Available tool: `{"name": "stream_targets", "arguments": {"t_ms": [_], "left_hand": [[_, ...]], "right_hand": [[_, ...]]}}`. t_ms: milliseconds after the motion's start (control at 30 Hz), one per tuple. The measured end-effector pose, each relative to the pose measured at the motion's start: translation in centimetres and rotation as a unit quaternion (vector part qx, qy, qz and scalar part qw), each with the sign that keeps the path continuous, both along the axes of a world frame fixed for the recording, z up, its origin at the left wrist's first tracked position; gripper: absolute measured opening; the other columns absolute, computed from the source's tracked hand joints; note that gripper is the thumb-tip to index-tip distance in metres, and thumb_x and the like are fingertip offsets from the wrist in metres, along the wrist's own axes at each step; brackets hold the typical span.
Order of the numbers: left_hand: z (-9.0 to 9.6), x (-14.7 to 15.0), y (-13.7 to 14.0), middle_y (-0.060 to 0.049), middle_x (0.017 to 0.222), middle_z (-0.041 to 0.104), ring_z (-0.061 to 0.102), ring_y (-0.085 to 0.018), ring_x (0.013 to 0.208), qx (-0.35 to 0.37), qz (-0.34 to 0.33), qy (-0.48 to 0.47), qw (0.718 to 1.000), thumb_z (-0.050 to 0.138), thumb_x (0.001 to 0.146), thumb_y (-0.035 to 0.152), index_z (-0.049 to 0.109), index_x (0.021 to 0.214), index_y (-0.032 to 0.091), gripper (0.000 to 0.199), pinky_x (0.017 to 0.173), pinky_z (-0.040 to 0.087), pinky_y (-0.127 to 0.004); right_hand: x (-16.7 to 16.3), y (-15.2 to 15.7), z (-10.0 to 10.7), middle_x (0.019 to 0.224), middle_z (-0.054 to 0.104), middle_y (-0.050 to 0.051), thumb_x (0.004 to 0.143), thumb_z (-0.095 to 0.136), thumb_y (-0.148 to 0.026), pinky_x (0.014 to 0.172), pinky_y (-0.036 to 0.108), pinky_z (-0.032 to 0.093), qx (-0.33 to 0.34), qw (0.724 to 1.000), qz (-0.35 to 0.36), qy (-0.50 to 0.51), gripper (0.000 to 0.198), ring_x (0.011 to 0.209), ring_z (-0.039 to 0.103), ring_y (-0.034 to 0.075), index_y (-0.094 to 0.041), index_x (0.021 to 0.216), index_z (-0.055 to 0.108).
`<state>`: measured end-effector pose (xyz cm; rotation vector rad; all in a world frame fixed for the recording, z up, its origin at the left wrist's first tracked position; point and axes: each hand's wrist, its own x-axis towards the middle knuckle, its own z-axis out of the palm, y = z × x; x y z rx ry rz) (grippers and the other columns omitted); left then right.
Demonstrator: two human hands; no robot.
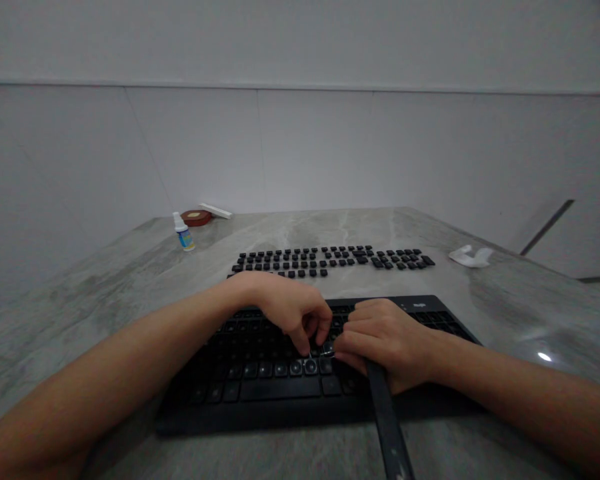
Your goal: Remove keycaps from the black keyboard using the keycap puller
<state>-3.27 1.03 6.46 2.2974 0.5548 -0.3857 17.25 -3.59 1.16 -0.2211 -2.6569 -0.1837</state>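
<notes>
A black keyboard lies across the near part of the table, with bare switch spots showing in several of its rows. My left hand reaches over it from the left, fingers curled down to the keys in a loose pinch. What is between those fingertips, if anything, is too small to make out. My right hand rests on the right-middle of the keyboard, wrapped round a long flat black tool. This tool's tail points toward me, while its working end is hidden by the hand.
Loose black keycaps stand in rows behind the keyboard. A white spray bottle is at the back left, beside a reddish-brown round object and a white box-like object. Crumpled white paper lies at right.
</notes>
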Motion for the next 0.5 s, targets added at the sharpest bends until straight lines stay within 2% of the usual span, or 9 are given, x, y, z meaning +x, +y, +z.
{"name": "stream_targets", "arguments": {"t_ms": [167,500], "left_hand": [[0.30,0.55,-0.79,0.005,0.070,0.064,0.059,-0.011,0.062,0.081,0.013,0.031,0.996,0.077,0.069,0.016,0.065,0.086,0.018,0.020,0.053,0.039,-0.020],[0.55,0.43,-0.76,0.003,0.074,0.063,0.060,-0.013,0.066,0.068,-0.016,0.042,0.997,0.074,0.074,0.016,0.065,0.093,0.017,0.021,0.058,0.043,-0.023]], "right_hand": [[0.10,0.03,-0.03,0.056,0.054,-0.003,0.086,0.050,-0.014,0.050,0.031,0.021,0.018,1.000,0.016,0.003,0.016,0.049,0.043,0.012,-0.019,0.071,0.052],[0.25,0.07,-0.28,0.056,0.054,-0.003,0.084,0.052,-0.015,0.049,0.032,0.022,0.025,0.999,0.005,0.019,0.008,0.048,0.044,0.013,-0.019,0.078,0.056]]}}
